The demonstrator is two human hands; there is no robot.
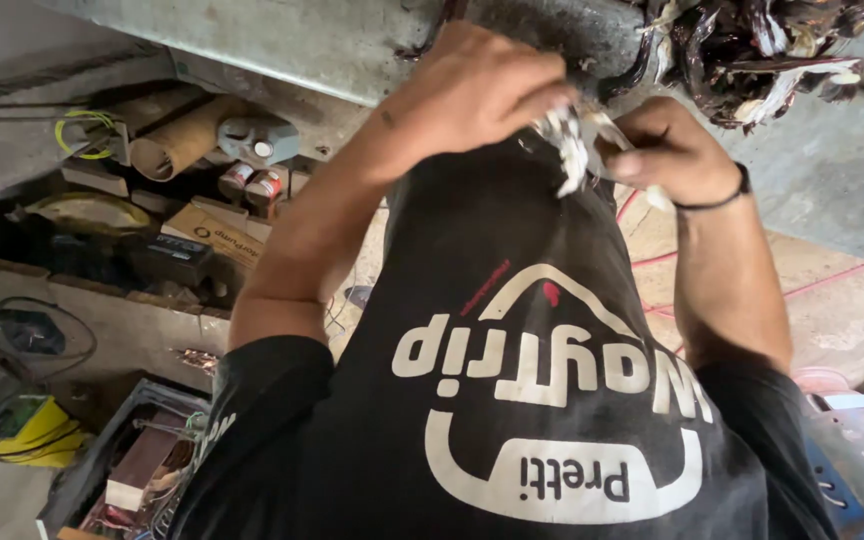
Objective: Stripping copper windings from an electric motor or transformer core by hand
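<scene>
both bare arms reach forward, elbows bent and forearms angling inward so the hands nearly meet. the left hand (477, 90) is curled knuckles-up, fingers (542, 95) pinched closed. the right hand (667, 150), a dark band at its wrist, seems pinched shut too, though its fingertips are partly hidden.

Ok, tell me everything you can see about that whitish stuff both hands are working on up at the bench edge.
The whitish material looks like a crumpled, frayed scrap of cloth or tape, pale grey-white with ragged edges. It hangs in front of the black shirt, just below the edge of the grey bench. The left hand pinches it from above with curled fingers, and the right hand grips it from the other side. A strip stretches between them. What it is exactly cannot be told, since the fingers hide part of it.
</scene>
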